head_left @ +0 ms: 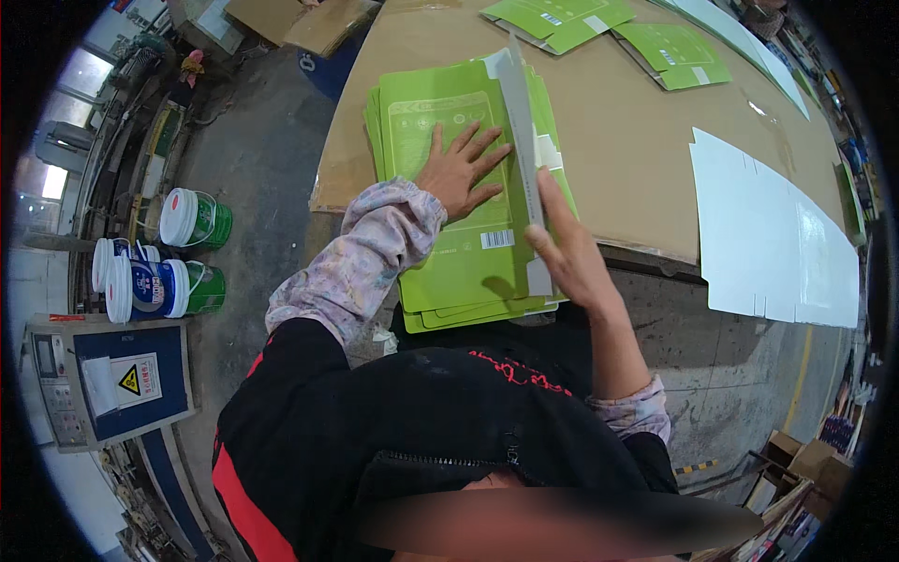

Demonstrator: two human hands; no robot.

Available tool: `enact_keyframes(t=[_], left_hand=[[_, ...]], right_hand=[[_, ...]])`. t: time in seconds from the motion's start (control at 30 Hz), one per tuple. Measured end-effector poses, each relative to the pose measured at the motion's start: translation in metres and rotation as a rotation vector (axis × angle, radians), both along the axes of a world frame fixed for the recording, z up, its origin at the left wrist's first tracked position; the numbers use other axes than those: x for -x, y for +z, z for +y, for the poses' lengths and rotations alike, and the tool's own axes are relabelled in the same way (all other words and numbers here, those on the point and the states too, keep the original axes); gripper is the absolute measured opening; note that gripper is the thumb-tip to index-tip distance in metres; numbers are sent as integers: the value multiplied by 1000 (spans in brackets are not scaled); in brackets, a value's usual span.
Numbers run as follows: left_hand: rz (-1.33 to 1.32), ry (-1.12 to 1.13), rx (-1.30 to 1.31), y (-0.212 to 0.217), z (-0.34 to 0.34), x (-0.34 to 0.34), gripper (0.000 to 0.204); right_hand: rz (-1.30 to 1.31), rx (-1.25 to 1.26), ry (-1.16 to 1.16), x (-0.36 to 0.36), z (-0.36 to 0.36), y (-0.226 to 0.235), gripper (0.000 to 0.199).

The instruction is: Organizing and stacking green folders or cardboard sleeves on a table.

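Note:
A stack of flat green cartons (412,253) lies over the table's near edge, with a barcode and pale print on the top one. My left hand (457,173) lies flat on the top carton with its fingers spread. Along that carton's right side a narrow flap (521,140) stands raised, its greyish-white inner face showing. My right hand (573,251) rests against the flap from the right. Its fingers are stretched along it, and the thumb, held apart, touches it lower down. Part of the flap's outer side is hidden from view.
More green cartons (567,21) lie on the brown-topped table (637,140) at the far side. A white cardboard sheet (773,234) overhangs its right edge. Lidded buckets (195,220) and a control cabinet (131,384) stand at the left. Open cardboard boxes (796,468) are at lower right.

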State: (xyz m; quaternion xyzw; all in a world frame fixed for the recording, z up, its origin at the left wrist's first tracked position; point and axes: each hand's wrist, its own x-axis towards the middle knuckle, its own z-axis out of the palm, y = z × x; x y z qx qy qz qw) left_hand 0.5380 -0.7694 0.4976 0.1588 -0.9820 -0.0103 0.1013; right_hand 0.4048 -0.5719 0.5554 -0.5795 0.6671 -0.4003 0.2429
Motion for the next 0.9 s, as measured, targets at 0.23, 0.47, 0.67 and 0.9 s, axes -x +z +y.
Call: enact_keyframes(t=[0.23,0.47,0.67,0.9], left_hand=[[298,-34,-175,1,-5,5,53],[144,36,74,1,-2,19,53],[116,231,40,-7,-10,33,61],[170,221,39,-3,-29,52,62]], right_hand=[[688,-61,-70,-16,-11,-64,79],[693,-57,-73,-20,-12,-66,82],[701,-56,-68,-20,-11,-66,81],[670,-44,-69,-18,-12,-68,82]])
